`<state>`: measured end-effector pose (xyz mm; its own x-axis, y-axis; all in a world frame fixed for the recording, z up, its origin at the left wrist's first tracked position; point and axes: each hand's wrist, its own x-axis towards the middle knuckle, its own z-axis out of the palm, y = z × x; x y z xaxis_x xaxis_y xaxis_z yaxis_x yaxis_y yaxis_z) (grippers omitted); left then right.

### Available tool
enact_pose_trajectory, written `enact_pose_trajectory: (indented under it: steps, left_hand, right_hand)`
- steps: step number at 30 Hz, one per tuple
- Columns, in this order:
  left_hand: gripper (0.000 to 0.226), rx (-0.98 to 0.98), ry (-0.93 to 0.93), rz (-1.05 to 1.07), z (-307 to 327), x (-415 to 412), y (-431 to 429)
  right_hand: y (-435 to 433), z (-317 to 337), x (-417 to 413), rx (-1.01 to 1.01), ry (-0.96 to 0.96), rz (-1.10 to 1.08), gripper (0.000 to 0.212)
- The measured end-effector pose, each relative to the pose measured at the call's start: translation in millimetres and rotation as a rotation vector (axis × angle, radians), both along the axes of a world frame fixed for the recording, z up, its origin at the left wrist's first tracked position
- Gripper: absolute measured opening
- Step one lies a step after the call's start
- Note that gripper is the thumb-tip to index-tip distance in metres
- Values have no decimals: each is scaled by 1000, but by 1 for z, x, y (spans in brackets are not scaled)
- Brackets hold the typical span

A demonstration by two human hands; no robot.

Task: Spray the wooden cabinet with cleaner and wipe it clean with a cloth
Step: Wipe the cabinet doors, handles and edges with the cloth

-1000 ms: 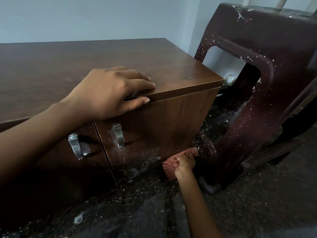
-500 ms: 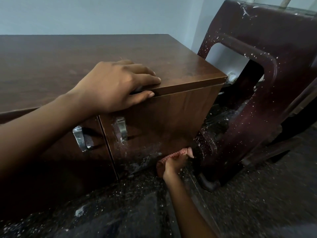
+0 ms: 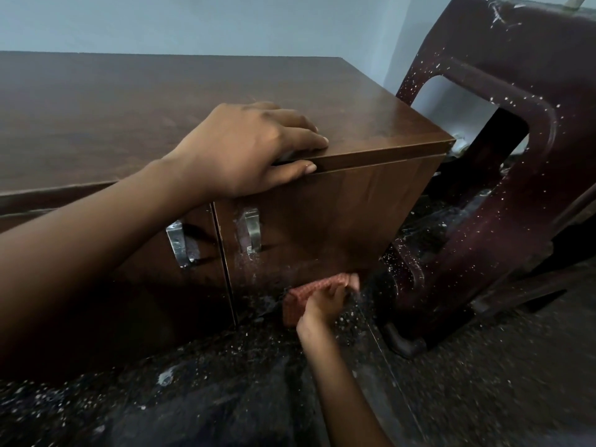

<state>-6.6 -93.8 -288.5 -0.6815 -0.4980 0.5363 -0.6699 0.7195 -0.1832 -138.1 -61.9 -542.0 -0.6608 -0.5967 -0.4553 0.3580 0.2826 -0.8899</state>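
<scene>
- Looking down through the head camera, I see a brown wooden cabinet (image 3: 354,221) on a dark speckled floor (image 3: 483,382) scattered with pale flecks, and a pale blue wall (image 3: 225,24) behind it.
- Two metal handles (image 3: 253,232) sit either side of the seam between the doors. A dark maroon plastic chair (image 3: 532,156), spattered white, stands just beside the cabinet's right end.
- My left hand (image 3: 245,153) rests over the front edge of the cabinet top near its right corner, with the fingers fairly flat on the top and the thumb along the edge below.
- My right hand (image 3: 325,300) grips the cloth (image 3: 300,296) — a red checked one — down at the bottom edge of the right-hand door, near its lower right corner.
- The cloth lies under the fingers and sticks out to the hand's left, against the door.
- Its long axis runs along that bottom edge, rising slightly to the right — it is blurred, so I can't read its folds.
</scene>
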Motion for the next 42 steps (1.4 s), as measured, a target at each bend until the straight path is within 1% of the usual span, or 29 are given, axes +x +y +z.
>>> enact_pose_trajectory:
  steps: [2, 3, 5, 7, 9, 10, 11, 13, 15, 17, 18, 20, 23, 25, 30, 34, 37, 39, 40, 42]
  left_hand:
    - [48, 5, 2, 3, 0, 0, 0]
    - [48, 12, 1, 6, 0, 0, 1]
    - [48, 17, -1, 9, 1, 1, 1]
    - [47, 29, -2, 14, 1, 2, 2]
    - [47, 35, -8, 23, 2, 2, 2]
    - [47, 36, -10, 25, 2, 2, 2]
    - [47, 39, -10, 29, 1, 2, 2]
    - [48, 40, -11, 34, 2, 1, 2]
    - [47, 34, -20, 35, 2, 1, 3]
    - [46, 25, -19, 30, 2, 1, 3]
    - [46, 22, -16, 32, 2, 1, 3]
    - [47, 22, -19, 37, 1, 0, 1]
    - [47, 18, -25, 31, 1, 1, 1]
    - [47, 12, -19, 26, 1, 1, 1]
    - [45, 13, -23, 25, 1, 1, 1]
    - [44, 17, -24, 33, 1, 1, 1]
    - [44, 27, -24, 35, 1, 1, 1]
    - [44, 28, -21, 43, 3, 1, 1]
    - [44, 31, -16, 46, 3, 1, 1]
    - [43, 44, -7, 50, 3, 1, 2]
  right_hand:
    - [9, -17, 12, 92, -171, 47, 46]
    - [13, -22, 20, 128, -224, 65, 47]
    - [24, -14, 39, 103, -255, 77, 51]
    - [31, 9, 50, -63, -177, 86, 57]
    - [29, 38, 45, -239, 12, 56, 55]
    - [26, 49, 40, -297, 110, 26, 51]
    - [23, 54, 34, -320, 194, 4, 49]
    - [17, 51, 23, -300, 314, -21, 47]
    - [16, 32, 20, -227, 342, -3, 50]
    - [16, 4, 25, -135, 310, 26, 49]
    - [18, -10, 29, -120, 278, 46, 48]
    - [24, -31, 41, -73, 168, 135, 56]
    - [40, -31, 62, -14, -71, 239, 69]
    - [48, -13, 73, -48, -141, 268, 69]
    - [47, 38, 74, -148, -131, 299, 72]
    - [51, 80, 68, -374, -70, 317, 58]
    - [51, 78, 69, -449, 38, 315, 53]
    - [52, 63, 70, -424, 63, 331, 52]
    - [52, 51, 71, -359, 58, 334, 53]
    - [49, 27, 71, -218, 7, 329, 64]
